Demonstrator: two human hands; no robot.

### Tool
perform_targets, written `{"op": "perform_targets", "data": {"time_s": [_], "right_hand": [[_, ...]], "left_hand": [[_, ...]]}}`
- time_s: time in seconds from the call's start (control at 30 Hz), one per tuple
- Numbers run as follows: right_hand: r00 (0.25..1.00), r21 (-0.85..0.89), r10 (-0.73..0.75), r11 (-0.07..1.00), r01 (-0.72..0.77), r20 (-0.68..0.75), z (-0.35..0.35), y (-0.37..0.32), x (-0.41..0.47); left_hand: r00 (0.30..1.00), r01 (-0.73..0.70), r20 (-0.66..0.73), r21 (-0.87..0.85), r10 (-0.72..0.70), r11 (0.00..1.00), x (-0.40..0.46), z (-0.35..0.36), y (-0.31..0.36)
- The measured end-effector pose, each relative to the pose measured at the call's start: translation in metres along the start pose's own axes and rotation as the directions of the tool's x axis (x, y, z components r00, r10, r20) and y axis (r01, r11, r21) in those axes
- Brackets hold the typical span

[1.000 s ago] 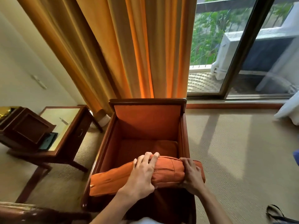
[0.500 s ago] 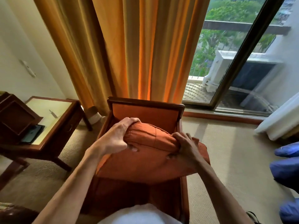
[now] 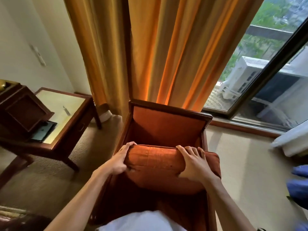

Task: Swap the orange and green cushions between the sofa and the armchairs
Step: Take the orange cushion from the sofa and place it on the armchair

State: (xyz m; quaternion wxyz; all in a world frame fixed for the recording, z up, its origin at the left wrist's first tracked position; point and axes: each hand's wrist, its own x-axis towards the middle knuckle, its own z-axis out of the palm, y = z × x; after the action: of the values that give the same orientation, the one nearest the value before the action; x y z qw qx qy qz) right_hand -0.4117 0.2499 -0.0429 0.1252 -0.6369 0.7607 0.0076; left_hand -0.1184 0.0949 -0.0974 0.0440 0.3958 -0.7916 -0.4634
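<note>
An orange cushion (image 3: 158, 165) is lifted over the seat of an orange armchair (image 3: 168, 124) with a dark wooden frame. My left hand (image 3: 119, 161) grips the cushion's left end, thumb on top and fingers under. My right hand (image 3: 195, 164) holds its right part, with fingers spread over the top edge. The cushion is tilted, its far edge up. No green cushion is in view.
A wooden side table (image 3: 61, 114) with a dark box (image 3: 23, 112) stands to the left. Orange curtains (image 3: 163, 52) hang behind the chair, a glass door (image 3: 266, 80) at right. Blue shapes (image 3: 298, 184) show at the right edge. Beige carpet lies around.
The cushion came up off the front of the chair and now sits lower and flatter between my hands. My view has tilted and moved closer to the chair.
</note>
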Motion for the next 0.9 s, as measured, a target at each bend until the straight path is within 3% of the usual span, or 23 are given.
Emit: {"op": "perform_targets", "data": {"time_s": [0.13, 0.2, 0.33, 0.4, 0.5, 0.57, 0.63, 0.77, 0.83, 0.9], "right_hand": [[0.941, -0.063, 0.301, 0.954, -0.294, 0.157, -0.013, 0.055, -0.015], [0.887, -0.011, 0.411, 0.908, -0.418, 0.212, -0.014, 0.087, -0.028], [0.894, 0.346, 0.393, 0.825, -0.446, 0.216, 0.0, 0.112, -0.04], [0.914, 0.431, 0.372, 0.807, -0.404, 0.16, 0.007, 0.115, -0.038], [0.929, 0.51, 0.358, 0.783, -0.355, 0.097, 0.014, 0.119, -0.035], [0.936, 0.547, 0.346, 0.773, -0.321, 0.06, 0.019, 0.124, -0.039], [0.943, 0.589, 0.328, 0.753, -0.293, 0.051, 0.025, 0.129, -0.044], [0.961, 0.733, 0.267, 0.638, -0.234, 0.075, 0.036, 0.152, -0.062], [0.965, 0.811, 0.255, 0.551, -0.196, 0.061, 0.048, 0.16, -0.071], [0.969, 0.844, 0.243, 0.509, -0.169, 0.047, 0.055, 0.164, -0.08]], "left_hand": [[0.998, -0.042, 0.045, -0.047, 0.044, 0.998, 0.023, 0.012, 0.018], [0.997, -0.042, 0.059, -0.042, 0.044, 0.998, 0.032, 0.015, 0.029], [0.995, 0.035, 0.092, 0.064, -0.041, 0.997, 0.048, 0.01, 0.041], [0.988, 0.101, 0.094, 0.221, -0.124, 0.97, 0.053, 0.007, 0.052], [0.947, 0.279, -0.052, 0.617, -0.316, 0.736, 0.055, 0.016, 0.088], [0.931, 0.315, -0.117, 0.738, -0.345, 0.598, 0.057, 0.038, 0.125], [0.949, 0.266, -0.106, 0.775, -0.297, 0.573, 0.063, 0.071, 0.157], [0.993, 0.026, 0.047, 0.795, -0.105, 0.605, 0.072, 0.168, 0.232], [0.987, -0.103, 0.157, 0.808, -0.043, 0.579, 0.078, 0.218, 0.264], [0.982, -0.144, 0.189, 0.832, -0.03, 0.536, 0.084, 0.253, 0.281]]}}
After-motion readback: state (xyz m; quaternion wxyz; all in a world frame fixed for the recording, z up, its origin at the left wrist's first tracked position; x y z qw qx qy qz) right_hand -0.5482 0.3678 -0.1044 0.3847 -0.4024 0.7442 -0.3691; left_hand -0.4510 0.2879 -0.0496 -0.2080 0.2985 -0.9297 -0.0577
